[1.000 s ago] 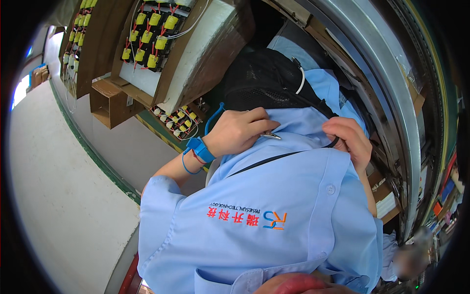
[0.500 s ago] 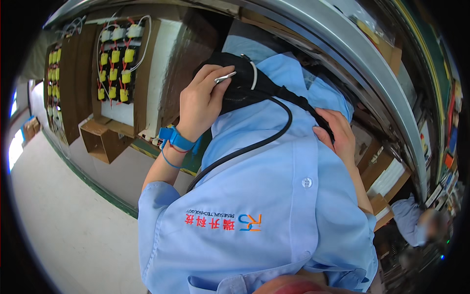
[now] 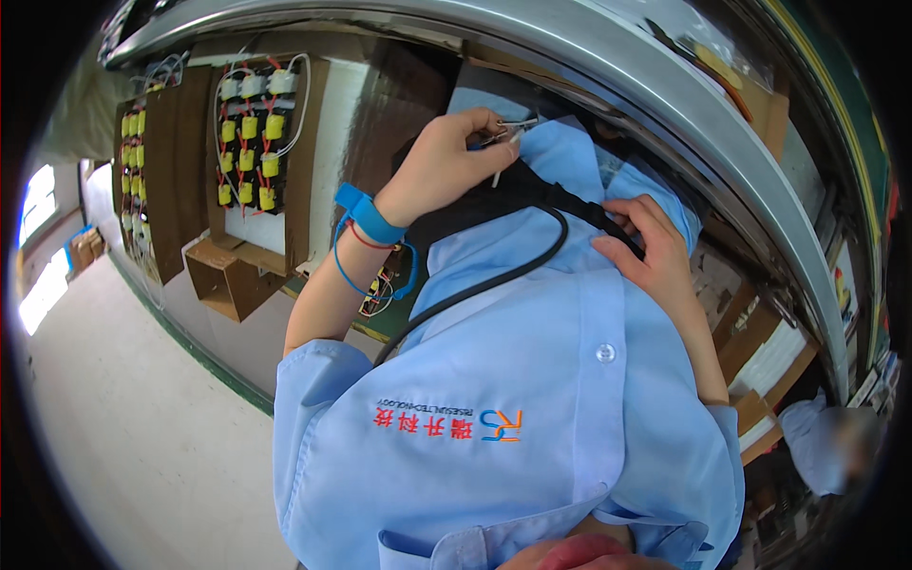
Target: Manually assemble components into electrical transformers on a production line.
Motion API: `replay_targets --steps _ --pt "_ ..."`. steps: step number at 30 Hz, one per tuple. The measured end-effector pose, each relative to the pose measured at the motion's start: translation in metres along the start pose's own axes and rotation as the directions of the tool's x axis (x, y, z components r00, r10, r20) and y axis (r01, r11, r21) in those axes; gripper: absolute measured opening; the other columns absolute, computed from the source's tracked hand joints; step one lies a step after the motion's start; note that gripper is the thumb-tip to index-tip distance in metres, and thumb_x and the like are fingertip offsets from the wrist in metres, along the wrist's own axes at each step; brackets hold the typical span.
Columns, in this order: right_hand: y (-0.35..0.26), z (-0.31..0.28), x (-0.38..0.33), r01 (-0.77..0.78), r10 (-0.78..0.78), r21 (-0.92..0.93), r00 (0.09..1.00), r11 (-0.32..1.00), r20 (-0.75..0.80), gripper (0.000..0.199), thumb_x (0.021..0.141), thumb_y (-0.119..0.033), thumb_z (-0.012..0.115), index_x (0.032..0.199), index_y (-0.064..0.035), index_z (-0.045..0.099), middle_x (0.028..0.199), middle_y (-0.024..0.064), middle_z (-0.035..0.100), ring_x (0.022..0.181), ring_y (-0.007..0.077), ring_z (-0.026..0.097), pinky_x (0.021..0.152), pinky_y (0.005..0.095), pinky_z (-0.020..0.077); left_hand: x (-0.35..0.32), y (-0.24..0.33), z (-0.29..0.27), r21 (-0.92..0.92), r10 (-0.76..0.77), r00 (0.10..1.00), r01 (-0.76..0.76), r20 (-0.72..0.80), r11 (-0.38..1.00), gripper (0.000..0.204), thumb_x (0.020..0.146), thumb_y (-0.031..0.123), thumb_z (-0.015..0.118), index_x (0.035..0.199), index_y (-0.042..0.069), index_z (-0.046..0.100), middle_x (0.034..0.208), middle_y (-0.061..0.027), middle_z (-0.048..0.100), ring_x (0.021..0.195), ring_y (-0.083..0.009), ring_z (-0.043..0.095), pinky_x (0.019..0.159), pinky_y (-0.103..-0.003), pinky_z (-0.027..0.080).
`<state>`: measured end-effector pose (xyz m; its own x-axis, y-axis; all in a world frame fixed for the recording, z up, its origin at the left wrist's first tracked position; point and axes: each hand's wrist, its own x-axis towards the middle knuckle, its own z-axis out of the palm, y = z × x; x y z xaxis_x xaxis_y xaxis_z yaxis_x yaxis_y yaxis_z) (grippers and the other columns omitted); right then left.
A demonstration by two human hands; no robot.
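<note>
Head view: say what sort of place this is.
Probably an electrical assembly workshop: rows of red-wired yellow parts sit in a brown box, and a blue wristband and pale blue work shirt are being worn.

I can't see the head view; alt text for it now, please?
The left hand, wearing a blue wristband, holds a small metal clip at its fingertips, while the right hand holds a black strap by the light-blue shirt. To the left, yellow parts sit in rows in a brown box.
</note>
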<state>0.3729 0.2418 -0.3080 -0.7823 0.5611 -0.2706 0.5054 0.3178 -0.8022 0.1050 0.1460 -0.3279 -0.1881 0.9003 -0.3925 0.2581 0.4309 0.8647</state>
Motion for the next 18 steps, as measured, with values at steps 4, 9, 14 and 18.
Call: replay_targets --steps 4,9,14,18 --pt "-0.004 -0.003 0.002 -0.017 0.016 0.011 1.0 1.0 0.024 0.04 0.081 -0.026 0.074 0.111 -0.0024 0.064 0.095 0.01 0.059 0.084 0.0237 0.06 0.076 0.0315 0.0493 -0.016 0.006 -0.025 -0.427 -0.047 0.995 0.079 0.085 0.901 0.018 0.093 0.014 0.062 0.107 0.002 0.061 0.097 -0.0045 0.068 0.087 -0.0078 0.059 0.077 -0.022 0.044" --pt "-0.005 -0.002 0.007 -0.029 0.028 0.013 0.998 1.0 0.052 0.039 0.081 -0.023 0.075 0.113 -0.0029 0.063 0.093 0.009 0.058 0.08 0.0212 0.057 0.073 0.0301 0.0478 -0.02 0.0 -0.032 -0.416 -0.033 0.999 0.031 0.003 0.909 0.019 0.095 0.019 0.06 0.109 0.005 0.062 0.091 -0.0008 0.068 0.082 -0.0028 0.053 0.066 -0.017 0.035" --pt "-0.005 0.001 0.009 -0.018 0.018 -0.014 0.998 1.0 0.053 0.037 0.082 -0.019 0.073 0.114 -0.003 0.063 0.092 0.0079 0.056 0.077 0.0196 0.054 0.071 0.0286 0.0461 -0.011 -0.007 -0.029 -0.379 0.068 0.997 -0.075 -0.032 0.922 0.02 0.096 0.019 0.061 0.104 0.001 0.063 0.089 -0.005 0.07 0.085 -0.0095 0.061 0.077 -0.023 0.044" --pt "-0.003 0.001 0.006 -0.049 0.048 0.008 0.997 0.999 0.065 0.038 0.084 -0.021 0.072 0.116 -0.0026 0.063 0.093 0.0066 0.053 0.079 0.0168 0.052 0.072 0.0263 0.0443 0.005 -0.02 -0.024 -0.354 0.153 0.986 -0.164 -0.06 0.921 0.024 0.095 0.022 0.063 0.1 -0.002 0.065 0.083 -0.0059 0.072 0.082 -0.0125 0.065 0.079 -0.027 0.048"
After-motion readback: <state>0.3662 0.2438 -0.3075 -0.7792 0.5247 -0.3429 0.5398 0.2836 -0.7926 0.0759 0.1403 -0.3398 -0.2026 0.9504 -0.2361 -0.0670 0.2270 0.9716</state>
